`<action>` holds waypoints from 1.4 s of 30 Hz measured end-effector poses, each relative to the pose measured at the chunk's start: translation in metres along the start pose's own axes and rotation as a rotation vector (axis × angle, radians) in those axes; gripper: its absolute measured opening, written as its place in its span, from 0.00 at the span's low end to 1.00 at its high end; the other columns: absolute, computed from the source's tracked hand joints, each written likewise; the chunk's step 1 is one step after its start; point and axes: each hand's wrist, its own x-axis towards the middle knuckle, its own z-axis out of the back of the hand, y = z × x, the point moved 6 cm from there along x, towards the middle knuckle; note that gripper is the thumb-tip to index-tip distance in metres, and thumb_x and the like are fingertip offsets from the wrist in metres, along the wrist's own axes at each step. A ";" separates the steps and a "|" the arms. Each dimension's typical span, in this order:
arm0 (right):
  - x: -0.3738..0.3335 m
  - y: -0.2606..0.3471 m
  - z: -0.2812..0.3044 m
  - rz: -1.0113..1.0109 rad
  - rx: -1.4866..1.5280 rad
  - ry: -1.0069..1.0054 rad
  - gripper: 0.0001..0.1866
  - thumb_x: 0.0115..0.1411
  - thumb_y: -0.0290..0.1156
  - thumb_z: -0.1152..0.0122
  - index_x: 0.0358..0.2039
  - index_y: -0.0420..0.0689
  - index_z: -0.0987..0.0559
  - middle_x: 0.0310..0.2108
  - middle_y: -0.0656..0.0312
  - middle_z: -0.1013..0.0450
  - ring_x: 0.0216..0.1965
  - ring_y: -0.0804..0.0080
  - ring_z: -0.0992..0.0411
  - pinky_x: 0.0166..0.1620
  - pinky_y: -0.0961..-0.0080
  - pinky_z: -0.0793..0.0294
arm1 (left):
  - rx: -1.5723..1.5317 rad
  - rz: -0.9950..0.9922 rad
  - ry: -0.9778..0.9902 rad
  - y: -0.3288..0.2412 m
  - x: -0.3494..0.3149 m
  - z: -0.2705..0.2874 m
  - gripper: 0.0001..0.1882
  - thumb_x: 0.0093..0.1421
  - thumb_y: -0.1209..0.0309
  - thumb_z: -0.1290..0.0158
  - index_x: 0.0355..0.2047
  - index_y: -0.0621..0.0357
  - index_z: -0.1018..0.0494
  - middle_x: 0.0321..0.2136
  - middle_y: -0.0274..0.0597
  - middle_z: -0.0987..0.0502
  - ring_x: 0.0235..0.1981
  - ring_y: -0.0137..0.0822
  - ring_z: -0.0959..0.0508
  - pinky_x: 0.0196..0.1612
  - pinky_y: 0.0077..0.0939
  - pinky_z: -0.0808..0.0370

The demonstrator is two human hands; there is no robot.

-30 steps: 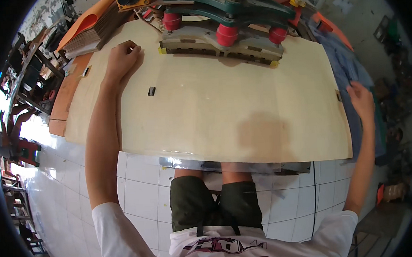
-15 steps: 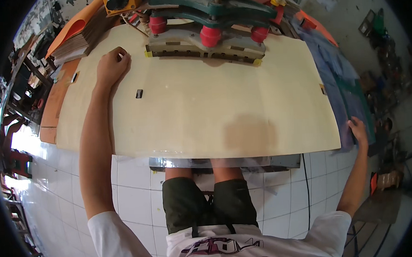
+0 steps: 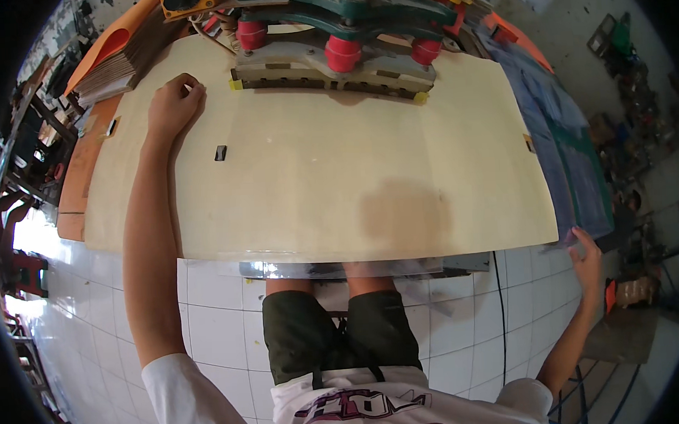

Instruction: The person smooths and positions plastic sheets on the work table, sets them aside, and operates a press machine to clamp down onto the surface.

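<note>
Right hand at the near corner of the translucent blue-and-green plastic sheets [image 3: 568,160], 3 o'clock; left hand at 10 o'clock on the wide cream flat board.

The right hand [image 3: 586,256] is seen with fingertips at the sheet corner; whether it is pinched cannot be told. The left hand [image 3: 174,105] is rested with fingers curled on the wide cream flat board [image 3: 316,186]; whether anything is held cannot be told. The board's near edge, at 6 o'clock, is crossed by the left forearm, and its right edge is bordered by the sheets. A broad span is left between forearm and right edge, bounded at 12 o'clock by the green-and-grey metal press head with red round mounts [image 3: 342,54]. At 4 o'clock, a brown boxy container [image 3: 635,293] is noted; its contents cannot be told.
</note>
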 end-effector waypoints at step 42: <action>0.033 -0.014 0.009 -0.030 0.256 -0.064 0.08 0.56 0.24 0.38 0.33 0.32 0.20 0.28 0.56 0.22 0.30 0.73 0.25 0.37 0.76 0.27 | -1.150 -1.276 0.895 -0.289 -0.288 0.153 0.12 0.64 0.65 0.46 0.29 0.61 0.25 0.23 0.37 0.27 0.26 0.32 0.28 0.32 0.29 0.32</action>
